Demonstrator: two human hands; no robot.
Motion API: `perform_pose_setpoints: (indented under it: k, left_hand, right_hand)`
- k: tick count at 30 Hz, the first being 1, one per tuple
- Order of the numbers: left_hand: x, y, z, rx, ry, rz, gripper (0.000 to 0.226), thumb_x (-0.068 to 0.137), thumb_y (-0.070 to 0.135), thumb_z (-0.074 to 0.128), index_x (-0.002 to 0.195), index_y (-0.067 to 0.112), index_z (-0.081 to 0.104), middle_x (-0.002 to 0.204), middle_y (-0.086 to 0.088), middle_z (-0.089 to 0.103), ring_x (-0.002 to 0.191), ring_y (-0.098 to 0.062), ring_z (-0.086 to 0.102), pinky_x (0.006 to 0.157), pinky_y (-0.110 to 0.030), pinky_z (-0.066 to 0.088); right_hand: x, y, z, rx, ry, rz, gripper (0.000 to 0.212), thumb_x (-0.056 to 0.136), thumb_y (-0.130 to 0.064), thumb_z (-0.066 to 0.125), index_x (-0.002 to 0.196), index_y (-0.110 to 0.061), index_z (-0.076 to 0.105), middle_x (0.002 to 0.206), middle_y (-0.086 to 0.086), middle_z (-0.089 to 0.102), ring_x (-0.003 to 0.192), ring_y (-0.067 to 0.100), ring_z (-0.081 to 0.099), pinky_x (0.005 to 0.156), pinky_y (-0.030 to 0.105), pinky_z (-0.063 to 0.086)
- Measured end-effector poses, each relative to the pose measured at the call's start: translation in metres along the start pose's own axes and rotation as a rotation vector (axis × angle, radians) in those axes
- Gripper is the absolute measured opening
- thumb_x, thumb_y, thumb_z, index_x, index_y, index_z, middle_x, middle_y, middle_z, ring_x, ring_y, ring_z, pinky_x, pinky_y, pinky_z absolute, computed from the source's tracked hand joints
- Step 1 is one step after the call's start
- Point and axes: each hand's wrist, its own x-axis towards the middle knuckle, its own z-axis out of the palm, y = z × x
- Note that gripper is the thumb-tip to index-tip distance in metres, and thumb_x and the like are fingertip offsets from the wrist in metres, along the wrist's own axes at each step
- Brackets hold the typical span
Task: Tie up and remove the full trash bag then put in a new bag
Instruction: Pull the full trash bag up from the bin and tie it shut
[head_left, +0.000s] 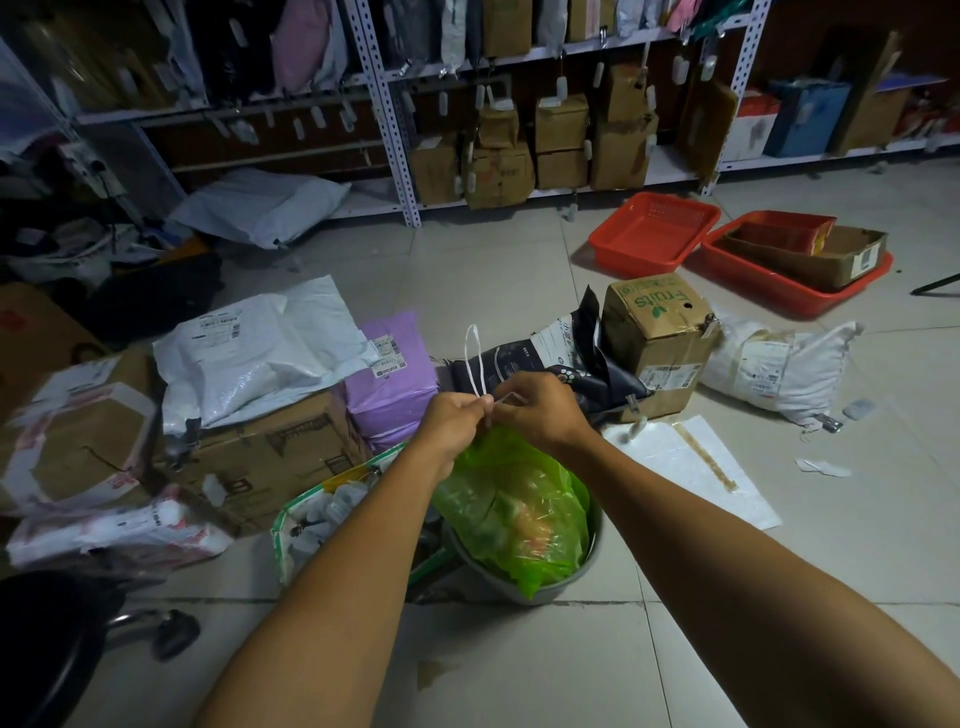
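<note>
A full green trash bag (519, 514) sits in a grey round bin (587, 566) on the tiled floor, its top gathered upward. A white drawstring (474, 358) rises from the bag's neck in a tall loop. My left hand (451, 418) pinches the string at the base of the loop. My right hand (540, 408) pinches the other strand right beside it, the two hands almost touching above the bag. The knot itself is hidden between my fingers.
Cardboard boxes (270, 457) and white and purple parcels (389, 374) crowd the floor to the left. A "Fruits" box (657, 332) and a white sack (774, 369) lie right. Red trays (654, 234) sit before the shelving. A black stool (47, 639) stands near left.
</note>
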Motion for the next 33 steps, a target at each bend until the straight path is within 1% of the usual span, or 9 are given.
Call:
perform_pose_setpoints:
  k: [2,4,9,13,17,19,25,29,33]
  left_hand:
    - [0.003,-0.002,-0.002,-0.007,0.024,0.015,0.028,0.093,0.024,0.061,0.068,0.014,0.069,0.062,-0.003,0.062,0.060,-0.017,0.053,0.060,-0.029,0.043]
    - [0.004,-0.004,-0.003,-0.015,0.045,0.015,0.018,0.091,0.019,0.064,0.076,0.011,0.069,0.060,-0.001,0.064,0.053,-0.011,0.054,0.052,-0.024,0.044]
    - [0.006,-0.007,-0.001,-0.042,0.078,-0.008,0.011,0.096,0.017,0.056,0.090,0.010,0.063,0.063,-0.001,0.062,0.050,-0.007,0.053,0.046,-0.018,0.044]
    - [0.004,-0.007,-0.005,-0.096,0.040,-0.034,0.005,0.096,0.018,0.056,0.099,0.014,0.058,0.074,-0.004,0.063,0.059,-0.010,0.056,0.049,-0.019,0.046]
    - [0.000,-0.011,-0.013,-0.061,-0.041,-0.020,0.037,0.078,0.003,0.074,0.109,0.012,0.055,0.091,-0.010,0.070,0.078,-0.019,0.067,0.065,-0.028,0.053]
    - [0.000,-0.013,-0.014,-0.028,-0.041,0.006,0.038,0.075,-0.002,0.075,0.102,0.014,0.054,0.086,-0.010,0.071,0.084,-0.025,0.068,0.072,-0.034,0.055]
    - [0.000,-0.016,-0.010,0.058,0.060,0.094,0.029,0.077,0.005,0.075,0.085,0.017,0.051,0.089,-0.012,0.070,0.089,-0.027,0.067,0.086,-0.048,0.056]
    - [-0.001,-0.015,-0.011,0.054,0.082,0.116,0.029,0.078,0.002,0.073,0.079,0.019,0.050,0.082,-0.010,0.069,0.087,-0.028,0.068,0.088,-0.052,0.055]
    - [-0.004,-0.014,-0.012,0.008,0.053,0.107,0.031,0.078,0.000,0.074,0.079,0.019,0.049,0.078,-0.007,0.067,0.083,-0.024,0.067,0.086,-0.049,0.056]
  right_hand:
    - [0.001,0.004,0.004,0.121,-0.007,0.023,0.016,0.076,-0.022,0.080,0.085,-0.010,0.073,0.085,0.009,0.073,0.088,0.027,0.070,0.082,0.049,0.056]
    - [0.002,0.008,0.006,0.206,-0.009,0.064,0.016,0.077,-0.018,0.081,0.082,-0.006,0.072,0.085,0.014,0.073,0.086,0.029,0.070,0.082,0.050,0.057]
    - [0.002,0.011,0.008,0.331,-0.041,0.115,0.015,0.077,-0.007,0.079,0.079,0.001,0.066,0.073,0.017,0.067,0.065,0.020,0.060,0.061,0.034,0.053]
    - [0.005,0.013,0.009,0.329,-0.004,0.157,0.011,0.078,-0.002,0.076,0.079,-0.004,0.065,0.072,0.010,0.067,0.064,0.018,0.061,0.061,0.033,0.054]
    - [0.005,0.018,0.013,0.314,0.010,0.170,0.004,0.081,-0.002,0.073,0.080,-0.005,0.072,0.078,0.015,0.072,0.071,0.024,0.066,0.068,0.040,0.059]
    - [0.005,0.019,0.017,0.232,0.017,0.135,0.003,0.083,-0.006,0.072,0.085,-0.005,0.074,0.085,0.016,0.073,0.079,0.027,0.068,0.075,0.044,0.059]
    - [0.004,0.016,0.019,0.024,-0.042,-0.014,0.016,0.088,-0.007,0.063,0.097,-0.006,0.077,0.091,0.011,0.075,0.086,0.024,0.069,0.077,0.036,0.056]
    - [0.001,0.016,0.018,0.163,-0.101,0.006,0.011,0.086,-0.010,0.067,0.090,-0.008,0.077,0.083,0.015,0.074,0.075,0.023,0.068,0.065,0.033,0.054]
    - [0.001,0.021,0.018,0.292,-0.084,0.064,0.014,0.084,-0.013,0.074,0.093,-0.003,0.075,0.087,0.017,0.074,0.080,0.027,0.071,0.071,0.036,0.059]
